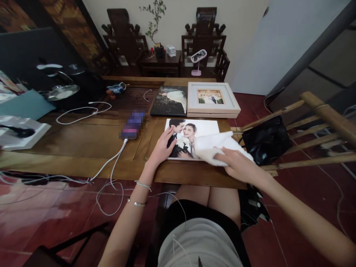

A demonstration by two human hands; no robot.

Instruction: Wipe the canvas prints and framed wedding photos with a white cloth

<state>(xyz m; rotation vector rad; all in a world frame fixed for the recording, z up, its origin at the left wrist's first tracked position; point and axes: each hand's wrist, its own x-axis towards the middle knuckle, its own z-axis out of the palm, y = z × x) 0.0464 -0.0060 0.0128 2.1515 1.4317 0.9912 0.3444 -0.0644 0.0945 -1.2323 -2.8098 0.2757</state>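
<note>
A photo panel showing two people on a white background lies flat near the front edge of the wooden table. My left hand rests on its left side, fingers stretched out over the print. In my right hand is a bunched white cloth, pressed over the panel's lower right part. The cloth hides that corner and spreads past the panel's right edge. Just behind the panel lie a dark photo panel with a white dress in it and a white-framed picture stacked on another frame.
A phone with a white charging cable lies left of the panel. Farther left are a glass-lidded pot and a white stand. A bamboo chair holding a black bag stands at the right.
</note>
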